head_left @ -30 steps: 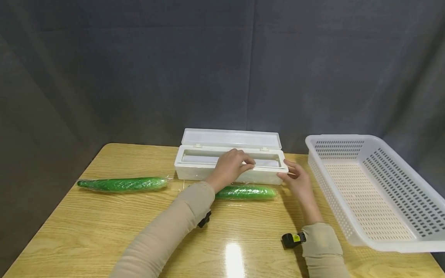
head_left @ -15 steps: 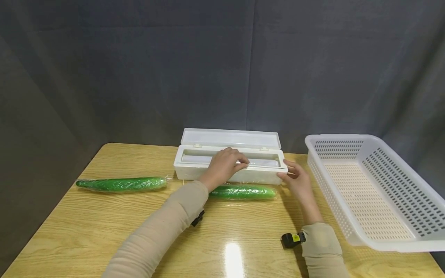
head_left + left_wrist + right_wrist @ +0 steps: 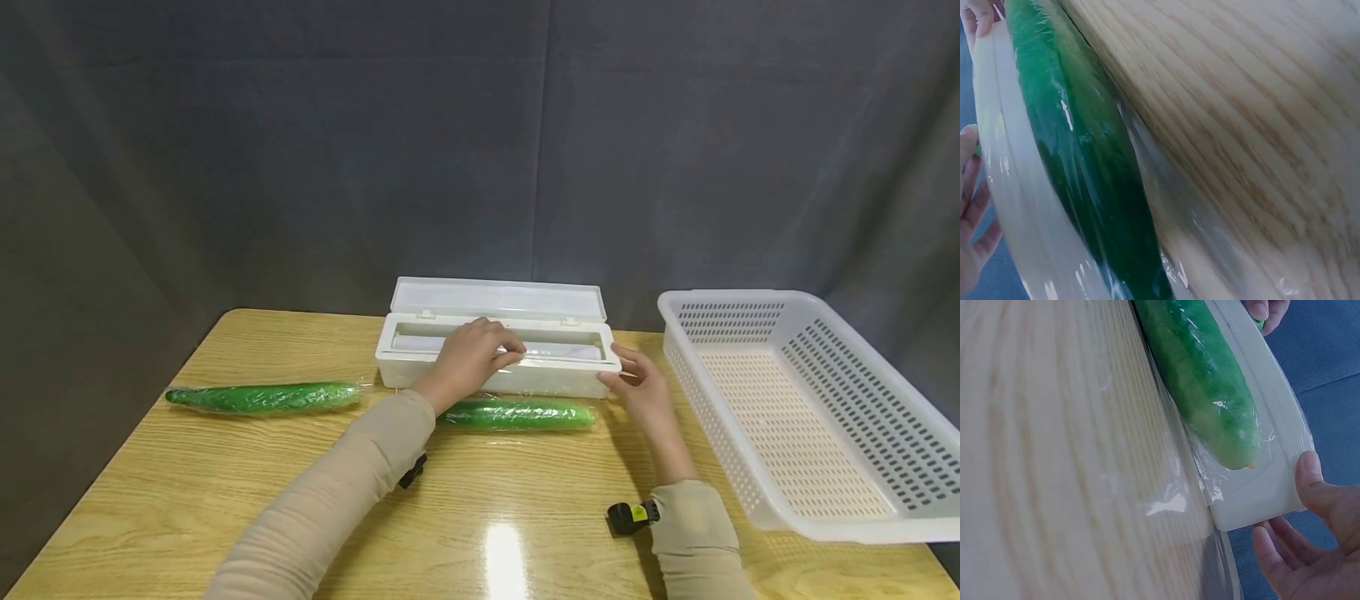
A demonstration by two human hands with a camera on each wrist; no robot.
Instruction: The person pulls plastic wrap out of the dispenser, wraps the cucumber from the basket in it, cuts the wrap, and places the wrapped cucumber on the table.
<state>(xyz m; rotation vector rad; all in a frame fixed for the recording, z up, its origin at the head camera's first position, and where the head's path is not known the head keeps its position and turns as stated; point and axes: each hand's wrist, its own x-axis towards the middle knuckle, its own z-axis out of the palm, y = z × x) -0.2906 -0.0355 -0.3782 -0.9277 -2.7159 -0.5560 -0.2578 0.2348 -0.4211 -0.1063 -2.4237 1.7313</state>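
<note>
I have my left hand (image 3: 467,360) curled over the front rim of the white box (image 3: 420,360), its grip pinching the film (image 3: 558,353) there. My right hand (image 3: 637,385) rests with relaxed, spread fingers against the box's right end. A wrapped cucumber (image 3: 517,414) lies on the table (image 3: 225,492) just in front of the box, between my wrists.

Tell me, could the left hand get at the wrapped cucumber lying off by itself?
Probably yes: the left hand rests on the film box, and bare table lies between it and that cucumber.
</note>
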